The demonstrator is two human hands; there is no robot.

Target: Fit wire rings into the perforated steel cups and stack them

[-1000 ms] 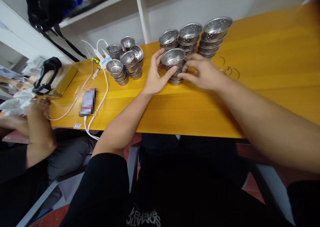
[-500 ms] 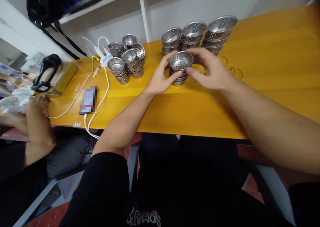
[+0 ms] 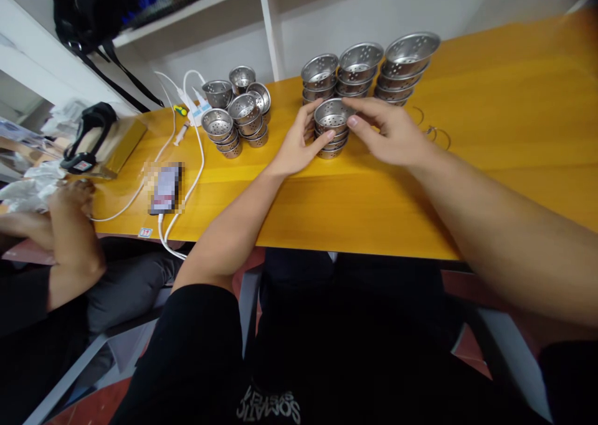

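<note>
Hands (image 3: 299, 148) (image 3: 387, 132) cup strainer stack (image 3: 331, 129).

A small workshop bench: stacks of identical perforated metal cups (image 3: 362, 70) just beyond the hands, loose wire rings (image 3: 436, 133) right of them, white shelving (image 3: 266, 14) behind.

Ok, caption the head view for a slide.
Left hand and right hand clasp a stack of perforated steel cups on a yellow table.
</note>
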